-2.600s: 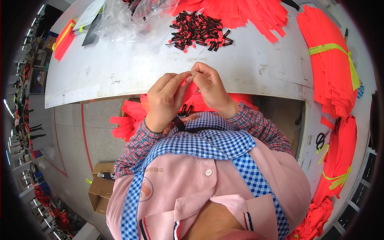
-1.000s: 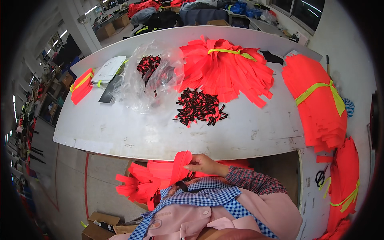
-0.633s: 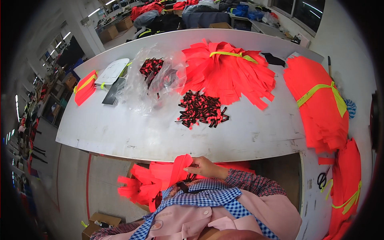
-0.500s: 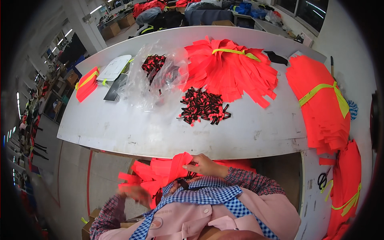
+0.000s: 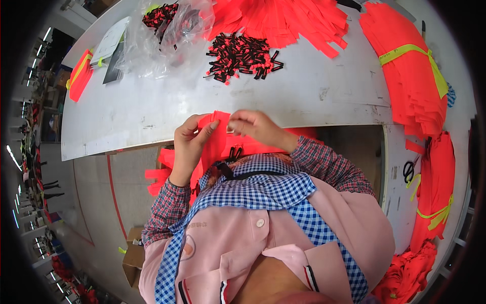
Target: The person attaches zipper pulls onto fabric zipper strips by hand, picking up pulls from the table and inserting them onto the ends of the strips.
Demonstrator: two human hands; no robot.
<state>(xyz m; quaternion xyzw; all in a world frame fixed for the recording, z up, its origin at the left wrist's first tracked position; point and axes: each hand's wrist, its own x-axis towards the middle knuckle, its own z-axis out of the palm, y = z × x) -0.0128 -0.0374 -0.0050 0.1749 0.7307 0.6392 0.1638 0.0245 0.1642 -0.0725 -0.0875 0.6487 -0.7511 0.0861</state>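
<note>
My left hand (image 5: 190, 148) pinches the upper end of a bright red-orange fabric strip (image 5: 218, 139) between thumb and fingers, at the table's front edge. Just right of the strip is my right hand (image 5: 257, 127), thumb and fingers drawn together; whatever sits in its fingertips is too small to make out. More red-orange strips (image 5: 161, 175) lie below, in front of my blue checked apron (image 5: 248, 190). On the table beyond my hands lies a heap of small black-and-red tabs (image 5: 238, 55).
A clear plastic bag (image 5: 169, 40) with more tabs lies at the back left, beside papers (image 5: 109, 43) and a small tied bundle (image 5: 80, 78). Large tied strip bundles (image 5: 400, 76) fill the right side, near black-handled scissors (image 5: 408, 171). A cardboard box (image 5: 132, 261) stands on the floor at left.
My view has tipped down toward my body. My left hand has come up from the lower left and taken hold of the strip. The right hand's fingers have moved off the strip's face to its right.
</note>
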